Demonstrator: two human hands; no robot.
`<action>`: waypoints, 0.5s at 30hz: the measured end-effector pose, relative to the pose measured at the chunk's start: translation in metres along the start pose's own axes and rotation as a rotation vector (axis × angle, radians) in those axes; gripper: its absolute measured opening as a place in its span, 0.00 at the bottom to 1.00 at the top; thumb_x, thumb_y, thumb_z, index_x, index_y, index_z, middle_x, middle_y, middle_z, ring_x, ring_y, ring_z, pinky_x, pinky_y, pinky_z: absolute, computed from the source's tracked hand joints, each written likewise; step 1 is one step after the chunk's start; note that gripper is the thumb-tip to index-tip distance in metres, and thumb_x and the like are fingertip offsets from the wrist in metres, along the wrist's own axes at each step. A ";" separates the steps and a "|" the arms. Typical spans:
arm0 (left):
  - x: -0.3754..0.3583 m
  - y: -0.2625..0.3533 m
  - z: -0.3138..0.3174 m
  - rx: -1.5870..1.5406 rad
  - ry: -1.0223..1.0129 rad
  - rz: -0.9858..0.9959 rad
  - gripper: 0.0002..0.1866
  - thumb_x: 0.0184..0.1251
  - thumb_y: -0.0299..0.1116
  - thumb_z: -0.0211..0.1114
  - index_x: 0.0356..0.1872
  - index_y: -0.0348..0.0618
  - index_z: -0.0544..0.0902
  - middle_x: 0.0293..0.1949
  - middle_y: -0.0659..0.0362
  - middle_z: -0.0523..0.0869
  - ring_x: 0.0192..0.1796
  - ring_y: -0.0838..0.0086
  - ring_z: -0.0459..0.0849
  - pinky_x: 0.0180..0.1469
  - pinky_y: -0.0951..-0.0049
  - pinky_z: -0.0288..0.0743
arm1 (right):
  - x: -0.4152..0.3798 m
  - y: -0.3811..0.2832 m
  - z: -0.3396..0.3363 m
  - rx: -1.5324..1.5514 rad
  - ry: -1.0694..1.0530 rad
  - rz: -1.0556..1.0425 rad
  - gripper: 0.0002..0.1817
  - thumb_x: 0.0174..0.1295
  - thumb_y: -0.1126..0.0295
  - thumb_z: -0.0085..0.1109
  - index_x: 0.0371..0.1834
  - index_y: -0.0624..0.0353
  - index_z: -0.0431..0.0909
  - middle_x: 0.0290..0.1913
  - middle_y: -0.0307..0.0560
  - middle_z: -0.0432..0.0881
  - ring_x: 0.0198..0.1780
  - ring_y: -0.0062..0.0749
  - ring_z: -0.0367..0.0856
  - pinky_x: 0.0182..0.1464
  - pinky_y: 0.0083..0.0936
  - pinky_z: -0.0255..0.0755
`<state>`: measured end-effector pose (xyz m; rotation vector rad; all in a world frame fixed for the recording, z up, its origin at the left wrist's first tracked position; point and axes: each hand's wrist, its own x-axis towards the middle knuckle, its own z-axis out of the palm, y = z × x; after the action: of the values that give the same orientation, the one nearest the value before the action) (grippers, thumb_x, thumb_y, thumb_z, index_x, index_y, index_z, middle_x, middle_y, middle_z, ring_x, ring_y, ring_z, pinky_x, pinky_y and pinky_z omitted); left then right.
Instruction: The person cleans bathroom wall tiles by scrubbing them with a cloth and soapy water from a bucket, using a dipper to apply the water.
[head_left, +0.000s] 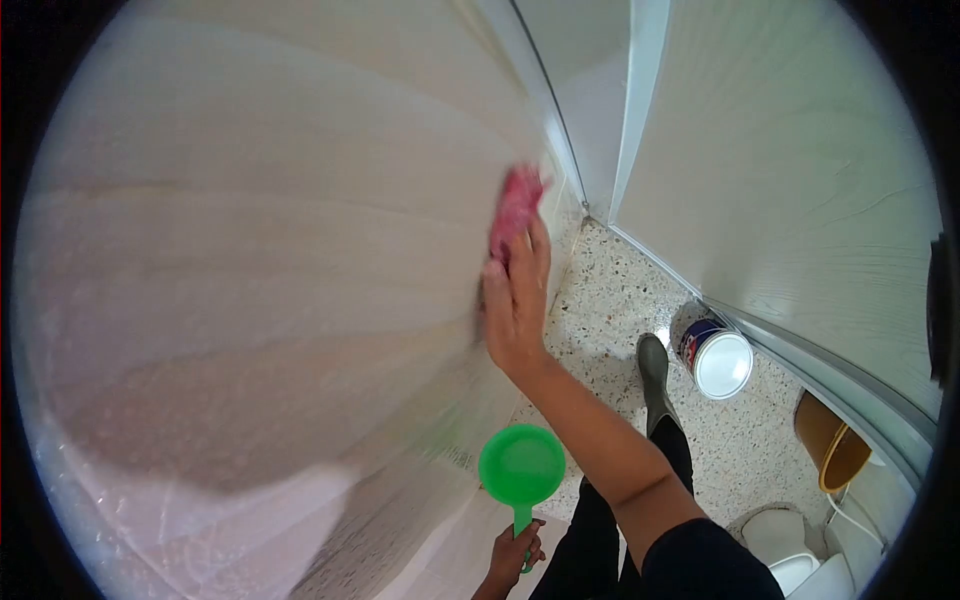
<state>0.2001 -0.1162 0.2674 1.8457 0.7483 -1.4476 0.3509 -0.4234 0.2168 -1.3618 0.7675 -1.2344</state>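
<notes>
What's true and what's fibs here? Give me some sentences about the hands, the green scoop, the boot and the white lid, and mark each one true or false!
1. The left hand holds the green scoop. True.
2. The right hand holds a blue cloth. False: the cloth is pink.
3. The white lid is on a tub. True.
4. The boot is bright red. False: it is dark greyish.
5. The floor is speckled. True.
</notes>
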 end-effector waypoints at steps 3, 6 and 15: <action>0.012 0.001 0.007 -0.010 0.023 -0.014 0.14 0.68 0.36 0.56 0.45 0.34 0.74 0.15 0.63 0.67 0.11 0.80 0.63 0.26 0.72 0.72 | 0.042 0.032 0.008 -0.038 0.117 -0.159 0.23 0.66 0.71 0.40 0.63 0.70 0.61 0.67 0.60 0.56 0.66 0.48 0.56 0.68 0.33 0.47; 0.028 -0.006 0.008 -0.069 0.037 -0.014 0.14 0.68 0.36 0.57 0.45 0.34 0.74 0.14 0.64 0.67 0.11 0.80 0.63 0.26 0.72 0.72 | 0.038 0.099 0.007 -0.001 0.229 0.051 0.24 0.67 0.68 0.41 0.62 0.71 0.61 0.66 0.59 0.58 0.65 0.47 0.58 0.67 0.33 0.48; 0.062 -0.022 0.001 -0.020 0.078 -0.080 0.16 0.67 0.38 0.57 0.45 0.32 0.73 0.14 0.64 0.66 0.11 0.79 0.63 0.26 0.72 0.72 | -0.184 0.278 0.009 -0.017 0.174 0.942 0.28 0.69 0.65 0.35 0.71 0.62 0.50 0.68 0.59 0.61 0.68 0.43 0.59 0.69 0.30 0.48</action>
<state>0.1960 -0.1013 0.2038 1.8847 0.8802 -1.4193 0.3674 -0.3038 -0.0943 -0.7244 1.3370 -0.5832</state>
